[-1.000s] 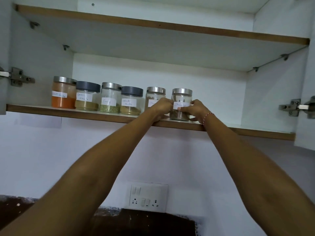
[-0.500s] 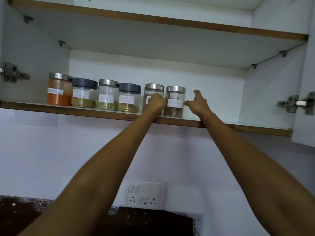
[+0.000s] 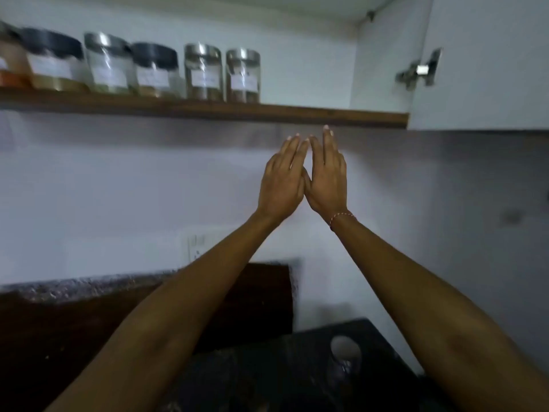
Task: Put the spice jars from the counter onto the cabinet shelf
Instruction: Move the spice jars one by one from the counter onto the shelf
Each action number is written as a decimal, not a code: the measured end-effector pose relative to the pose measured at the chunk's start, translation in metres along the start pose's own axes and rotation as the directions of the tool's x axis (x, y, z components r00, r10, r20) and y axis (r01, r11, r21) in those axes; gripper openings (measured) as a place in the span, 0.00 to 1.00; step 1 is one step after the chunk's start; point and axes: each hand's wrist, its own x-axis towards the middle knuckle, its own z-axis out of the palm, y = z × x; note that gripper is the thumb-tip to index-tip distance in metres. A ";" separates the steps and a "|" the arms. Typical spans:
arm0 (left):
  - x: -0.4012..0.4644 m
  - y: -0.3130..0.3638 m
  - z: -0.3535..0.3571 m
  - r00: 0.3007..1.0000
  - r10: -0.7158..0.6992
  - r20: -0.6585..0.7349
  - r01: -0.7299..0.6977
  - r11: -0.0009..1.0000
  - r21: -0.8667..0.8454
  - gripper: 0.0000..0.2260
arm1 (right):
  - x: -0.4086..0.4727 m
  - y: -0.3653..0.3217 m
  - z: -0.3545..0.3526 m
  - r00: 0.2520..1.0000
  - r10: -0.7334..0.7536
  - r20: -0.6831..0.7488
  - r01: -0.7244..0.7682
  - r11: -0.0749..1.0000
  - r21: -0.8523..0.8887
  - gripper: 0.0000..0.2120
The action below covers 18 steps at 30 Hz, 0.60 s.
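Observation:
Several labelled spice jars stand in a row on the cabinet shelf (image 3: 326,117), from an orange-filled jar (image 3: 9,69) at the left edge to a steel-lidded jar (image 3: 243,75) at the right end. My left hand (image 3: 280,179) and my right hand (image 3: 326,176) are below the shelf edge, side by side and touching, fingers straight and pointing up. Neither hand holds anything. One more jar with a round pale lid (image 3: 344,352) stands on the dark counter (image 3: 267,367) between my forearms.
An open cabinet door with a metal hinge (image 3: 419,71) hangs at the right. A white switch plate (image 3: 196,248) is on the wall above a dark backsplash (image 3: 74,307). The shelf has room to the right of the jars.
Both hands have let go of the two right-hand jars and dropped below the shelf, coming together. The view has tilted down, showing the counter.

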 end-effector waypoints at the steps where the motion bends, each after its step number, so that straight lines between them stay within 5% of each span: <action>1: -0.015 0.008 0.007 1.000 -0.019 0.011 0.020 0.999 -0.032 0.21 | -0.018 0.005 -0.003 1.000 0.013 0.024 -0.013 1.000 -0.010 0.25; 9: -0.167 0.077 0.065 0.935 -0.133 0.329 0.199 0.965 -0.173 0.23 | -0.187 0.069 -0.053 0.946 0.258 0.197 -0.226 0.959 -0.169 0.28; 18: -0.331 0.180 0.106 0.691 0.089 0.718 0.259 0.897 -0.360 0.24 | -0.414 0.101 -0.140 0.709 0.538 0.457 -0.422 0.842 -0.336 0.32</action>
